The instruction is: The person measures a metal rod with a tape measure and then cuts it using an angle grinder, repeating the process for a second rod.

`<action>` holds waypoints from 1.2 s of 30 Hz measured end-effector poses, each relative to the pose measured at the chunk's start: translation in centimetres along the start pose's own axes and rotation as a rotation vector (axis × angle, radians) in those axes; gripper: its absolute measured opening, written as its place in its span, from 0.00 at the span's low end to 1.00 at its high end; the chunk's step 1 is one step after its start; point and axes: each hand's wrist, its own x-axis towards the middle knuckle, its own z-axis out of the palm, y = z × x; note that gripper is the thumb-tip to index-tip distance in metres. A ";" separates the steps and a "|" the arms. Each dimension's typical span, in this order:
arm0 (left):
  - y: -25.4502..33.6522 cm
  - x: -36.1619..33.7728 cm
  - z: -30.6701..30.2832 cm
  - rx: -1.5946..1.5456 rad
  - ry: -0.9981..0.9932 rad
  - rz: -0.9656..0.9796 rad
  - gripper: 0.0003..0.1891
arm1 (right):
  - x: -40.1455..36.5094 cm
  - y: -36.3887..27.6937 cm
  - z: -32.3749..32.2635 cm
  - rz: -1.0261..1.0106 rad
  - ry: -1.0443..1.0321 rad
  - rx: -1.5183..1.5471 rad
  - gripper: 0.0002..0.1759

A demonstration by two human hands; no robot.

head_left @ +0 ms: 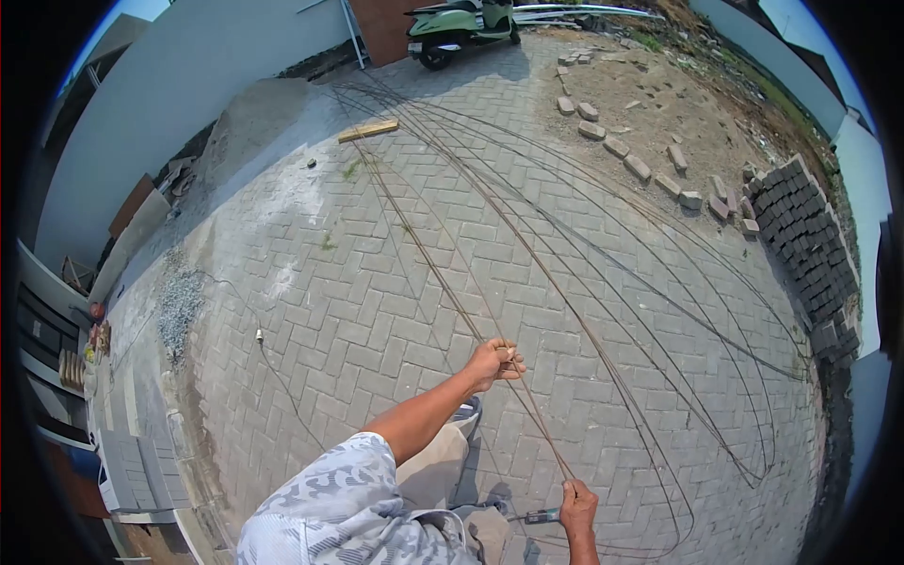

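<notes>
My left hand, arm stretched forward, is closed round a pair of thin rusty steel rods. These rods run from the far end of the paving back towards me. Lower down, my right hand is a fist at the near stretch of the same rods. A tool with a teal and dark grip and a thin tip pointing left meets the side of this fist; I cannot tell whether the fist holds it. More long rods lie to the right, bent into loops at their near ends.
A wooden block lies by the rods' far end. Beyond stands a green scooter. Sand edged with loose bricks and a stack of pavers are on the right. Gravel and a cable with a white fitting are left.
</notes>
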 end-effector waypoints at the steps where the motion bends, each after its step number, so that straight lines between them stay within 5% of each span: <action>1: -2.7 2.1 -0.7 0.034 -0.008 -0.105 0.15 | -0.9 0.8 -0.2 0.093 -0.065 -0.014 0.10; 5: -9.0 6.9 -1.5 0.057 0.214 -0.434 0.11 | -1.0 0.7 -0.1 0.341 -0.190 -0.078 0.12; 10: -7.6 7.3 -5.2 -0.048 0.215 -0.642 0.08 | 3.6 -1.9 -0.7 0.440 -0.187 -0.158 0.12; 17: 5.0 14.8 -8.8 -0.538 0.376 -0.225 0.10 | 9.2 -3.8 -1.8 0.482 -0.191 -0.226 0.12; 19: 10.7 16.6 -8.0 -0.512 0.306 -0.139 0.09 | 10.6 -4.0 -2.0 0.466 -0.189 -0.236 0.12; 21: 18.9 11.5 -0.6 -0.430 0.117 0.179 0.10 | 11.8 -4.1 -2.3 0.452 -0.187 -0.242 0.12; 23: 22.8 9.0 4.4 -0.380 -0.107 0.276 0.10 | 13.0 -4.2 -2.6 0.440 -0.184 -0.244 0.12; 26: 18.9 12.8 6.9 -0.174 -0.124 -0.017 0.12 | 14.4 -4.1 -3.4 0.412 -0.174 -0.252 0.12; 28: 13.1 15.8 5.7 -0.007 0.048 -0.226 0.11 | 15.2 -3.8 -4.3 0.401 -0.169 -0.255 0.12; 31: 6.3 17.1 5.3 0.000 0.157 -0.350 0.10 | 16.4 -3.0 -5.8 0.390 -0.169 -0.269 0.12; 36: 3.2 19.0 6.2 -0.066 0.222 -0.382 0.13 | 19.5 0.2 -9.5 0.390 -0.174 -0.317 0.12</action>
